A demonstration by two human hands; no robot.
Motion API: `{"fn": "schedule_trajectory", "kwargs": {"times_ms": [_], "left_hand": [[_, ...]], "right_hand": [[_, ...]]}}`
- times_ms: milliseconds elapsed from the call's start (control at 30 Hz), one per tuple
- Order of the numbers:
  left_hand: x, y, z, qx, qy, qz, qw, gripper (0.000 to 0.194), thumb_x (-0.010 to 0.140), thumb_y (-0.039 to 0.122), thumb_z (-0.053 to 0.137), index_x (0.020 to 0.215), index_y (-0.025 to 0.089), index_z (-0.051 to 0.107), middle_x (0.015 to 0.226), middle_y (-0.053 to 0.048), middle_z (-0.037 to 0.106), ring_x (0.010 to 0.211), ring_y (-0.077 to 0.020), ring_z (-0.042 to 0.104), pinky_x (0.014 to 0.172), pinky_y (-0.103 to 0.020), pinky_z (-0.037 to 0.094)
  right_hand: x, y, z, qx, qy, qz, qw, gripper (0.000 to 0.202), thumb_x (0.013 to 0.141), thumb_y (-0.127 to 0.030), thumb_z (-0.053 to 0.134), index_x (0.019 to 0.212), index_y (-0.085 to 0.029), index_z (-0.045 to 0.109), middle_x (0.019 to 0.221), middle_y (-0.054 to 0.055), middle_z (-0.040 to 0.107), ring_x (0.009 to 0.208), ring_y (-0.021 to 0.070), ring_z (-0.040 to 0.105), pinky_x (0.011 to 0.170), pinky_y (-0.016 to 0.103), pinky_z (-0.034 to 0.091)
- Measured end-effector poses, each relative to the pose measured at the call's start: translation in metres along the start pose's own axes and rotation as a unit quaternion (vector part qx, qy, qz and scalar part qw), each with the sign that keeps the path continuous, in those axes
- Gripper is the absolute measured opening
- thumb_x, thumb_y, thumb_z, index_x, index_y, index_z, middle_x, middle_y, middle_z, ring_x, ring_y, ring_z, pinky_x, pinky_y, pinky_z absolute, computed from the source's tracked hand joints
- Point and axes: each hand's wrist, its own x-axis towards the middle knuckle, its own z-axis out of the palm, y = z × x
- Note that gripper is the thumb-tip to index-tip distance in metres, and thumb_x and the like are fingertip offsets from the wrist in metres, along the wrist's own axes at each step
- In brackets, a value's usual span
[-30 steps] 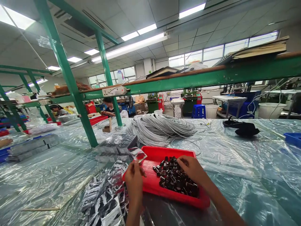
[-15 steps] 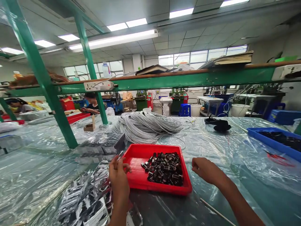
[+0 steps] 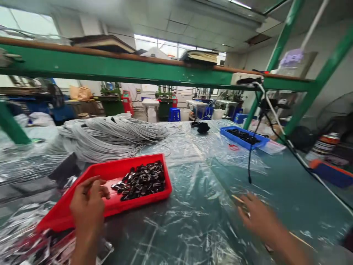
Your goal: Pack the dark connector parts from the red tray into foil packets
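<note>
My left hand [image 3: 89, 202] is over the left part of the red tray [image 3: 110, 211], its fingers curled together; what they hold is too blurred to make out. Small black pieces with shiny metal parts [image 3: 145, 180] lie heaped in the tray's right half. Away to the right, my right hand [image 3: 256, 215] is low over the table, its fingers closed around a thin pale stick [image 3: 302, 241] that shows on both sides of the hand. Clear wrappers and small parts [image 3: 46, 250] lie at the lower left, by the tray.
A big coil of grey cable [image 3: 110, 138] lies behind the tray. Farther right are a black item [image 3: 202, 127], a blue tray [image 3: 242, 138] of dark parts and red-handled tool [image 3: 233, 147]. Cords [image 3: 292, 147] hang from the green shelf beam [image 3: 154, 71]. Plastic sheeting covers the table.
The view has swung right, bringing the hanging cords into sight. My right hand has moved away from the red tray and taken hold of the stick. My left hand stays by the tray's left part.
</note>
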Motion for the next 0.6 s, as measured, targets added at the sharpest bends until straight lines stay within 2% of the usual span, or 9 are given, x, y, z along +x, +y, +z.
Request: {"fn": "schedule_trajectory", "kwargs": {"times_ms": [67, 100, 200, 333, 400, 433, 500, 533, 600], "left_hand": [[-0.006, 0.001, 0.006, 0.041, -0.043, 0.021, 0.998, 0.015, 0.081, 0.035, 0.059, 0.090, 0.023, 0.060, 0.072, 0.007, 0.062, 0.050, -0.0080, 0.054, 0.050, -0.022, 0.045], [-0.009, 0.002, 0.008, 0.062, -0.062, 0.035, 0.996, 0.017, 0.082, 0.037, 0.059, 0.092, 0.024, 0.060, 0.071, 0.007, 0.062, 0.051, -0.0086, 0.054, 0.051, -0.022, 0.046], [-0.027, 0.008, 0.016, 0.100, -0.125, 0.078, 0.984, 0.029, 0.081, 0.049, 0.058, 0.095, 0.024, 0.061, 0.070, 0.005, 0.063, 0.055, -0.0119, 0.057, 0.054, -0.024, 0.047], [-0.077, 0.024, 0.020, 0.077, -0.235, 0.109, 0.963, 0.031, 0.082, 0.050, 0.055, 0.095, 0.023, 0.063, 0.076, -0.002, 0.067, 0.062, -0.0172, 0.061, 0.060, -0.028, 0.049], [-0.112, 0.034, 0.017, 0.079, -0.302, 0.107, 0.944, 0.024, 0.085, 0.044, 0.055, 0.091, 0.023, 0.065, 0.073, -0.002, 0.066, 0.062, -0.0178, 0.060, 0.061, -0.028, 0.048], [-0.129, 0.038, 0.013, 0.075, -0.319, 0.103, 0.939, 0.022, 0.086, 0.042, 0.055, 0.089, 0.024, 0.066, 0.074, -0.002, 0.066, 0.062, -0.0180, 0.060, 0.062, -0.028, 0.047], [-0.159, 0.041, 0.003, 0.081, -0.322, 0.086, 0.939, 0.020, 0.086, 0.040, 0.055, 0.087, 0.024, 0.066, 0.078, -0.002, 0.067, 0.065, -0.0186, 0.060, 0.063, -0.028, 0.047], [-0.170, 0.040, -0.004, 0.087, -0.311, 0.078, 0.943, 0.020, 0.087, 0.039, 0.054, 0.085, 0.024, 0.066, 0.077, -0.002, 0.066, 0.065, -0.0191, 0.060, 0.063, -0.028, 0.047], [-0.184, 0.034, -0.018, 0.109, -0.296, 0.050, 0.948, 0.021, 0.088, 0.039, 0.052, 0.085, 0.024, 0.067, 0.077, -0.003, 0.066, 0.066, -0.0204, 0.060, 0.064, -0.030, 0.048]], "right_hand": [[-0.017, 0.034, 0.004, -0.066, -0.013, 0.124, 0.990, 0.046, 0.086, -0.051, 0.051, 0.109, -0.014, 0.065, 0.108, 0.023, 0.064, 0.087, 0.0367, 0.066, 0.070, 0.042, 0.048], [-0.024, 0.045, 0.008, -0.076, -0.025, 0.151, 0.985, 0.052, 0.085, -0.055, 0.052, 0.111, -0.012, 0.065, 0.108, 0.024, 0.064, 0.087, 0.0389, 0.066, 0.069, 0.044, 0.048], [-0.038, 0.046, 0.012, -0.067, -0.051, 0.103, 0.991, 0.040, 0.086, -0.044, 0.052, 0.105, -0.013, 0.067, 0.106, 0.022, 0.065, 0.084, 0.0351, 0.067, 0.069, 0.040, 0.046], [-0.035, -0.008, -0.014, 0.038, -0.068, -0.079, 0.994, 0.018, 0.080, -0.025, 0.055, 0.090, -0.021, 0.069, 0.086, 0.009, 0.069, 0.076, 0.0251, 0.064, 0.065, 0.030, 0.041], [-0.025, -0.041, -0.027, 0.147, -0.110, -0.195, 0.963, 0.015, 0.080, -0.020, 0.052, 0.079, -0.023, 0.067, 0.071, 0.002, 0.065, 0.068, 0.0194, 0.060, 0.059, 0.026, 0.036], [-0.018, -0.056, -0.030, 0.194, -0.154, -0.257, 0.934, 0.017, 0.080, -0.017, 0.051, 0.073, -0.023, 0.066, 0.064, -0.001, 0.061, 0.062, 0.0165, 0.056, 0.055, 0.024, 0.034], [-0.001, -0.085, -0.028, 0.245, -0.245, -0.364, 0.865, 0.020, 0.078, -0.015, 0.054, 0.060, -0.021, 0.061, 0.053, -0.005, 0.051, 0.051, 0.0121, 0.046, 0.049, 0.022, 0.029], [0.008, -0.097, -0.024, 0.259, -0.255, -0.391, 0.846, 0.018, 0.075, -0.016, 0.060, 0.057, -0.021, 0.060, 0.051, -0.006, 0.049, 0.049, 0.0110, 0.043, 0.048, 0.022, 0.028], [0.022, -0.117, -0.017, 0.285, -0.186, -0.375, 0.862, 0.012, 0.067, -0.021, 0.071, 0.060, -0.021, 0.063, 0.056, -0.006, 0.053, 0.051, 0.0112, 0.045, 0.051, 0.022, 0.033]]}}
